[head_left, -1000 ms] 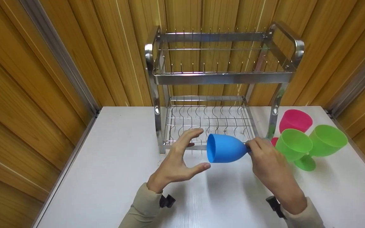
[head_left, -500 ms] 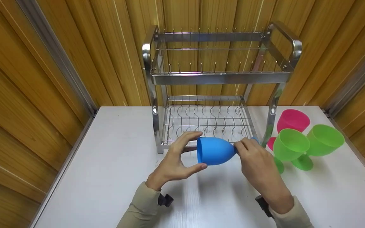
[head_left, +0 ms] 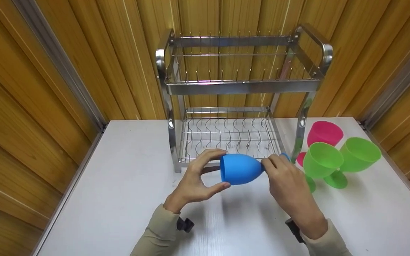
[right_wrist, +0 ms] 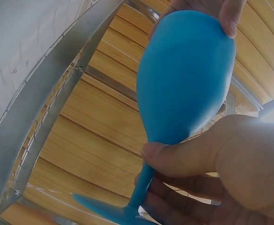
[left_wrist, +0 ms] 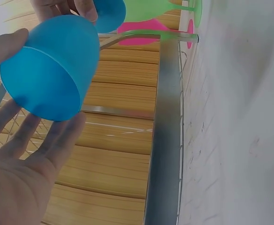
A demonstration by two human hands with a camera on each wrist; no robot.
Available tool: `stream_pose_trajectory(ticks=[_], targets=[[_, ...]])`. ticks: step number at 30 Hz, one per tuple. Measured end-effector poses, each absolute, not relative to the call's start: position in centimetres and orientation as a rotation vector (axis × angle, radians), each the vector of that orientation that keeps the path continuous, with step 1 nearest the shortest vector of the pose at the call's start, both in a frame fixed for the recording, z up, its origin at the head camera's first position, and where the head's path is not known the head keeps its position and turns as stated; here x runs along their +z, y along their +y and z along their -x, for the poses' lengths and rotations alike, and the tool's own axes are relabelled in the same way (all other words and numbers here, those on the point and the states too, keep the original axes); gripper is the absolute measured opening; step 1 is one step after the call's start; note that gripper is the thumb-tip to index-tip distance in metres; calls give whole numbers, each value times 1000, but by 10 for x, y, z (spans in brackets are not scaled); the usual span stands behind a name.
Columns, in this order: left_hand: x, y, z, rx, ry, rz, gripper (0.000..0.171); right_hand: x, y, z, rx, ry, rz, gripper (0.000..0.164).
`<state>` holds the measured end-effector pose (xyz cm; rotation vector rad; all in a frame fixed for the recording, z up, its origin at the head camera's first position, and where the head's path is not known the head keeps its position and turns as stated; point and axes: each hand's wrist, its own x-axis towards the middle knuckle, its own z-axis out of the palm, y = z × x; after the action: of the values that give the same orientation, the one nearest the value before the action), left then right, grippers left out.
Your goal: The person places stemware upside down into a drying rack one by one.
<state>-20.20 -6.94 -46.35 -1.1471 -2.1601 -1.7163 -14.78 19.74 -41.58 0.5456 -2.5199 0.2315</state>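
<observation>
Holds a blue goblet [head_left: 242, 169] sideways over the white surface [head_left: 130, 153]: pinches the stem with the right grip [head_left: 288, 183], clasps the rim with the left grip [head_left: 193, 180], perhaps only lightly. Risks a drop through loosening at the stem, or, swinging right, toppling the green goblets [head_left: 322, 161] beside the metal dish rack [head_left: 244, 88].

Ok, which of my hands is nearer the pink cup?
Right. The right hand, on the stem of the blue cup, is in front and left of the pink cup; the left hand, at the blue rim, is farther left.
</observation>
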Motion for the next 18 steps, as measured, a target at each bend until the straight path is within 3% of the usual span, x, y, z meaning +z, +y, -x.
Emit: stream_pose_trajectory(ticks=[10, 18], targets=[[-463, -74, 204, -1720, -2133, 991, 75, -412, 199, 150, 364, -2338, -657, 48], [-459, -79, 204, -1935, -2004, 804, 75, -415, 203, 155, 846, -2148, -781, 42]])
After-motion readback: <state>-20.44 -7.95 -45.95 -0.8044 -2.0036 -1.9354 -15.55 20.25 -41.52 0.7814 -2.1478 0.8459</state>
